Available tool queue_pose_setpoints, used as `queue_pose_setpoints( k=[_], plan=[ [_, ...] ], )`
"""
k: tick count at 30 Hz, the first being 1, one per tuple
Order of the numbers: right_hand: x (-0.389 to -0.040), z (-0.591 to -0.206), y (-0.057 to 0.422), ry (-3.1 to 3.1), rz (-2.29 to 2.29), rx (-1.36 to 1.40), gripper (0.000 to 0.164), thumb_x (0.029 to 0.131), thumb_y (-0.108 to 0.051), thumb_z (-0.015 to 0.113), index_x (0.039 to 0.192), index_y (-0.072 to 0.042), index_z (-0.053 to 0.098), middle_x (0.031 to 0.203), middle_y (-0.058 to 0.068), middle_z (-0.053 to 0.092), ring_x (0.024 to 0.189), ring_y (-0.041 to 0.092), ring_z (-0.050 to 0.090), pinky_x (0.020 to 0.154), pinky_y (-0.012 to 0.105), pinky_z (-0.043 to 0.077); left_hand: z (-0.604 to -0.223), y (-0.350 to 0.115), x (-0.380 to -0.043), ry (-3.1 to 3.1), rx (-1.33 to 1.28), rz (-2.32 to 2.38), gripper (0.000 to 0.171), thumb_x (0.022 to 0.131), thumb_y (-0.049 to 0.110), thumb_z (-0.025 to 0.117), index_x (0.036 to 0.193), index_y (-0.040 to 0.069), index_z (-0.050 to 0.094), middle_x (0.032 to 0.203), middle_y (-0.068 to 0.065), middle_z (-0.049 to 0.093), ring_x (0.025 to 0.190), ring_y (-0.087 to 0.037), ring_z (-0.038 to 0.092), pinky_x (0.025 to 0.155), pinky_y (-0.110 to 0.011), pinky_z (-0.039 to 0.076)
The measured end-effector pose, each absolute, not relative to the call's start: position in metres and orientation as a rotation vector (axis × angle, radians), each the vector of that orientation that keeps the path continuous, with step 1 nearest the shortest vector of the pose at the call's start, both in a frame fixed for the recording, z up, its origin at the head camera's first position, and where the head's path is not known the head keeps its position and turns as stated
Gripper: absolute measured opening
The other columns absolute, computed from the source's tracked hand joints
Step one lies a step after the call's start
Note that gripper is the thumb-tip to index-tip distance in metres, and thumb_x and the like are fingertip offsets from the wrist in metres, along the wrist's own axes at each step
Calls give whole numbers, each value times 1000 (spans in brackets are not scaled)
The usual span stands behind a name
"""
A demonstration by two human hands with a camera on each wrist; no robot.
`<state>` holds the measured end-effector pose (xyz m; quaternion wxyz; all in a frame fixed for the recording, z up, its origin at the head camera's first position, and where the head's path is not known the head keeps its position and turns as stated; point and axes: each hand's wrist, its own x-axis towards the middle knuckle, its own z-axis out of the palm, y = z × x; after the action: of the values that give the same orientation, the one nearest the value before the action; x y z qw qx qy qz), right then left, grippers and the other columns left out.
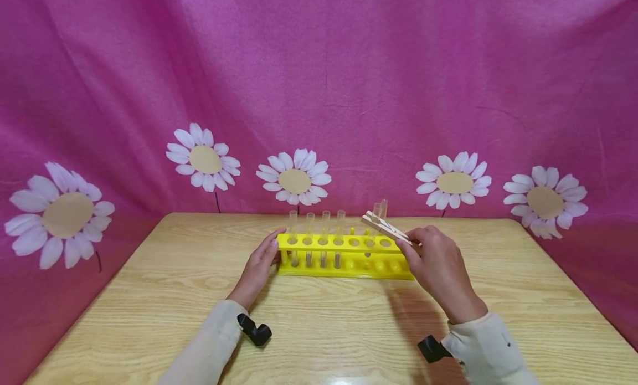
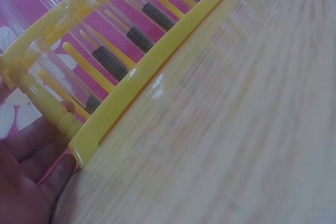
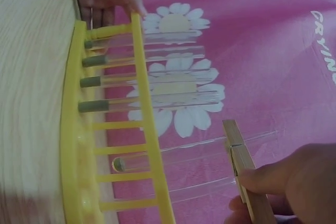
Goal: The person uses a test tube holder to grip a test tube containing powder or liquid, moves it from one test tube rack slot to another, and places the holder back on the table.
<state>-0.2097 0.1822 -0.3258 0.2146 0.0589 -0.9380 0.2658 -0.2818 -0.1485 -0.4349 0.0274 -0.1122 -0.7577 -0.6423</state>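
A yellow test tube rack stands on the table, with several clear test tubes upright in its left holes, dark grains at their bottoms. My left hand holds the rack's left end, fingers around the end post. In my right hand is a wooden clothespin, pinched between thumb and fingers and slanting down to the right. Its tip is at the upper part of another test tube. That tube passes through a right-hand hole, its dark-filled bottom raised above the rack's base. Behind it shows a further clear tube.
The wooden table extends around the rack. A pink cloth with white daisies hangs behind and at both sides. Yellow pegs stand along the back of the rack. Black wrist cameras sit on both sleeves.
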Motion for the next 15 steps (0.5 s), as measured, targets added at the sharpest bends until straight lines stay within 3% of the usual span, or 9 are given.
queue_pose_setpoints(
  k=[7,15],
  plan=[
    [-212,-331,182,-2622,726,158,25,89,-18,71,102,3,70,84,11,59,67,22,49,56,31,43,-436,-148,-283,-2349,-332,-1975,50,102,51,35,145,28,43,147,-3,42,125,-25,48,105,-47,40],
    [-214,-335,182,-2646,696,154,23,89,-18,70,99,2,69,81,9,57,64,22,47,54,30,39,-436,-147,-283,-2343,-328,-1977,45,102,51,36,142,33,45,147,-1,42,127,-23,46,106,-45,39]
  ],
)
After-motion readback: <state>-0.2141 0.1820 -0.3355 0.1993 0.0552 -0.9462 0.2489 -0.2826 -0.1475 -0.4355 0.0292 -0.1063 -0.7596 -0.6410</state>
